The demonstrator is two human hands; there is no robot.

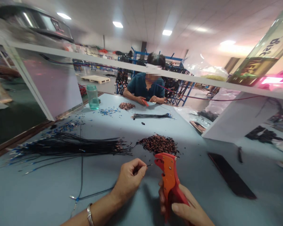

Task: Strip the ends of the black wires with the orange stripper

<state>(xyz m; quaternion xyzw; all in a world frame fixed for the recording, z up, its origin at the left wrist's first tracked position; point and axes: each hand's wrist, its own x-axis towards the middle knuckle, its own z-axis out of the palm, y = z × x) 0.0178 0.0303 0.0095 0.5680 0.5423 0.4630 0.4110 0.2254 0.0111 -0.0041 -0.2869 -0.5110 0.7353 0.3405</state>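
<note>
Between thumb and fingers, my left hand point(131, 174) pinches a black wire point(97, 193) close to its end. The tip of the wire points right, toward the jaws of a red and orange wire stripper point(169, 175), with a small gap between. My right hand point(179, 204) is wrapped around the stripper's handles. Behind the tool lies a pile of small black and copper-coloured wire offcuts point(159, 144). To the left a bundle of black wires point(77, 146) is spread on the table, with blue and silver terminals at its left ends.
Across the table point(193, 172) a co-worker point(146, 86) holds a red tool. A black phone-like slab point(231, 175) lies at right. A green bottle point(92, 97), another offcut pile point(126, 106) and a smaller wire bundle point(152, 116) are farther back. A shelf bar point(132, 66) crosses above.
</note>
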